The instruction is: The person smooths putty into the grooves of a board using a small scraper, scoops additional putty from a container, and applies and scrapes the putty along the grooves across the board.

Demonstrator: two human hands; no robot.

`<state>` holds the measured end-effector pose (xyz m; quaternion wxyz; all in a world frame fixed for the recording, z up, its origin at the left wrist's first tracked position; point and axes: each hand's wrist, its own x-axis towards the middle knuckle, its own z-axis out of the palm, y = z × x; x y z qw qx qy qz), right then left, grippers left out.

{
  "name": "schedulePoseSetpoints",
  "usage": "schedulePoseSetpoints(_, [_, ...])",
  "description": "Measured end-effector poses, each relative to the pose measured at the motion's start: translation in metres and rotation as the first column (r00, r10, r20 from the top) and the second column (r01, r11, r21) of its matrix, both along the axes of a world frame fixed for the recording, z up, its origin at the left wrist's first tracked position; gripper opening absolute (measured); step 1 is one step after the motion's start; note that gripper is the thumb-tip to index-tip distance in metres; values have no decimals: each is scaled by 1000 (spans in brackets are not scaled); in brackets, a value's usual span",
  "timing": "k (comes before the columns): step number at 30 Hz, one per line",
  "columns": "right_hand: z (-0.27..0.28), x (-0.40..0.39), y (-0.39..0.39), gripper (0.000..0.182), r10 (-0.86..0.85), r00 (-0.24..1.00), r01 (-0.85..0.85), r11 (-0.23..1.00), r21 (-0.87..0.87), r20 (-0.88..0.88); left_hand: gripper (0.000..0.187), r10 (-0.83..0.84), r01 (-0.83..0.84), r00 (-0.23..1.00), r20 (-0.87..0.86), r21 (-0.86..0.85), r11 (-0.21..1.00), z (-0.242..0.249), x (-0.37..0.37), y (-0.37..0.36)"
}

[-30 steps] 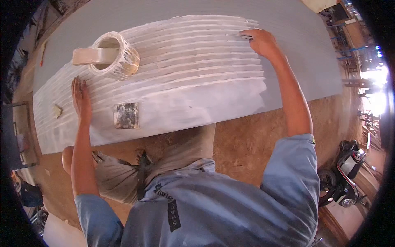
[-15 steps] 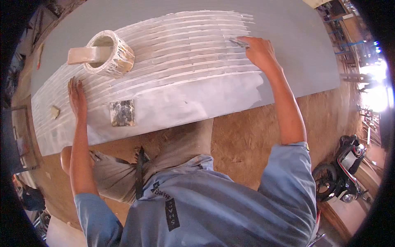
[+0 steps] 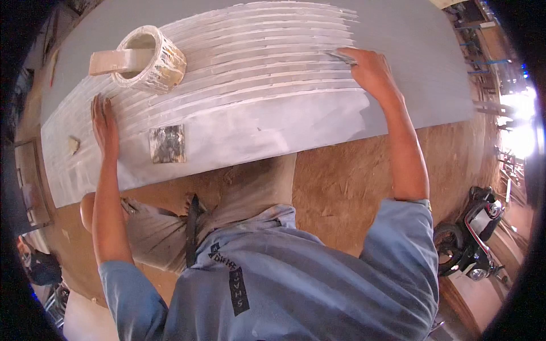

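Note:
My right hand [image 3: 372,71] is closed around a thin, flat grey scraper [image 3: 339,55], mostly covered by the fingers. It rests near the right ends of the white filler stripes on a large grey panel [image 3: 421,85]. My left hand [image 3: 104,125] lies flat with fingers stretched out on the panel's left part. Just above it stands a tub [image 3: 170,63] streaked with white filler, with a wide pale flat piece [image 3: 108,61] across its mouth. Right of my left forearm lies a square plate [image 3: 167,144] stained black and white.
A small pale lump [image 3: 73,145] sits on the panel near its left edge. The panel's front edge runs above my legs, over brown ground [image 3: 341,193]. A parked motorcycle [image 3: 469,236] stands to the right.
My right hand has shifted slightly right along the stripes with the scraper. My left hand stays flat on the panel. The view has tilted a little, so the panel and tub appear higher.

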<state>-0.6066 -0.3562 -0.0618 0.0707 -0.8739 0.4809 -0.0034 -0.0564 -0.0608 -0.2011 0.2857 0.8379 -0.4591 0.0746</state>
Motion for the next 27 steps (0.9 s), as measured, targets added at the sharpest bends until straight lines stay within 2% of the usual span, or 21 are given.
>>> schedulePoseSetpoints(2, [0, -3, 9, 57, -7, 1000, 8, 1000, 30, -25, 56, 12, -12, 1000, -7, -17, 1000, 2, -4, -2])
schedulePoseSetpoints(4, [-7, -11, 14, 57, 46, 999, -45, 997, -58, 7, 55, 27, -28, 999, -34, -9, 1000, 0, -1, -5])
schedulePoseSetpoints(6, [-10, -17, 25, 55, 39, 999, -39, 998, -51, 0, 55, 36, -36, 998, -49, -2, 999, 0, 3, -5])
schedulePoseSetpoints(8, [-9, -19, 31, 53, 36, 999, -37, 998, -53, -9, 54, 18, -18, 1000, 18, 2, 1000, -2, 5, -4])
schedulePoseSetpoints(10, [-5, -19, 35, 53, -51, 999, 50, 997, 51, 11, 54, 25, -25, 1000, 9, 6, 1000, -1, 3, -4])
schedulePoseSetpoints(11, [-6, -22, 39, 53, -55, 998, 54, 997, 49, 14, 54, 34, -34, 999, 2, 14, 999, 0, 3, -4])
schedulePoseSetpoints(13, [-9, -28, 46, 52, 47, 999, -47, 998, -40, -20, 54, 28, -28, 1000, -12, 3, 1000, 5, -1, -4])
schedulePoseSetpoints(14, [-7, -29, 47, 52, 43, 999, -44, 998, -41, -23, 54, 23, -23, 999, -30, -4, 1000, 5, -5, -4])
schedulePoseSetpoints(16, [-4, -28, 47, 52, -25, 999, 24, 998, 57, 22, 55, 21, -20, 999, -29, 9, 1000, 0, -1, -5])
schedulePoseSetpoints(19, [-8, -31, 44, 51, 37, 999, -37, 999, 0, -6, 56, 24, -24, 1000, 5, 16, 1000, -10, 12, -1])
schedulePoseSetpoints(22, [-3, -25, 50, 56, 10, 999, -10, 1000, -9, 35, 56, 20, -20, 1000, 5, 4, 1000, -7, 11, 3])
schedulePoseSetpoints(25, [2, -23, 52, 58, -31, 999, 27, 996, 86, 43, 57, 0, 0, 1000, -5, -10, 1000, -5, 6, 3])
schedulePoseSetpoints(27, [7, -24, 66, 58, -19, 1000, 18, 997, 73, 11, 57, -18, 18, 1000, 9, -4, 1000, -7, 10, 3])
